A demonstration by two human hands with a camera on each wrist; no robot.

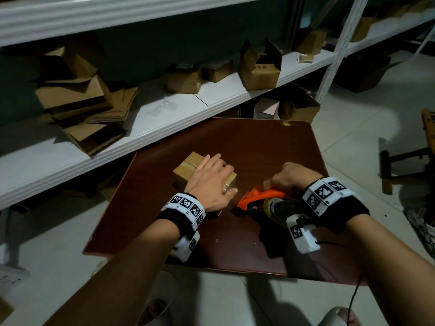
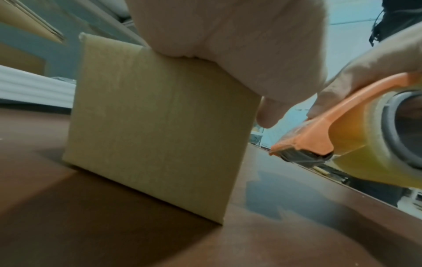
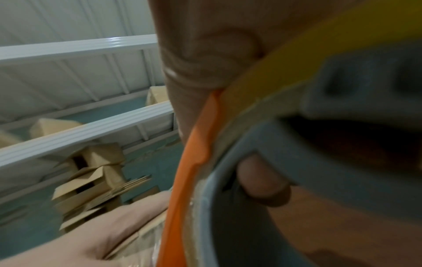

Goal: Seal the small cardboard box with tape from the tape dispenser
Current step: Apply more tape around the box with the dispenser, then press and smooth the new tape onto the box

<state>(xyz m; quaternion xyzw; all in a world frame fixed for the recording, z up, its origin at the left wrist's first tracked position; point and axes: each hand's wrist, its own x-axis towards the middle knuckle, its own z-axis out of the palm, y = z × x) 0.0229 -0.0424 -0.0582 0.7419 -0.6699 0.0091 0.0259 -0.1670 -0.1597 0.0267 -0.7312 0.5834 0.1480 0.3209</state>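
**Left hand steadying the small cardboard box while the right hand holds the tape dispenser beside it**

The small cardboard box point(image 1: 191, 171) stands on the dark reddish-brown desk point(image 1: 270, 142), left of the desk's middle and nearer its left edge than its right. The top flaps are closed, with the seam between them visible on the far part of the lid. The left hand point(image 1: 211, 182) lies flat on the near part of the lid, fingers straight and slightly spread, the palm pressing down and the thumb point(image 1: 229, 192) reaching over the box's near right corner. In the left wrist view the palm point(image 2: 228, 45) rests on the upper edge of the box point(image 2: 155, 126), whose plain side wall faces the camera and whose base sits flush on the desk point(image 2: 91, 234).

The right hand point(image 1: 292, 176) grips the orange tape dispenser point(image 1: 263, 198), fingers curled over its top. The dispenser is tilted, its front end pointing toward the box and just beside the box's near right corner; whether it touches the box cannot be told. The roll of yellowish tape point(image 2: 365, 144) is mounted in the frame. In the right wrist view one fingertip point(image 3: 265, 184) shows inside the grey hub of the roll, and the orange frame point(image 3: 196, 162) runs along the roll's edge.

Behind the desk's far edge, white shelves point(image 1: 188, 109) carry folded and open cardboard boxes point(image 1: 82, 100).
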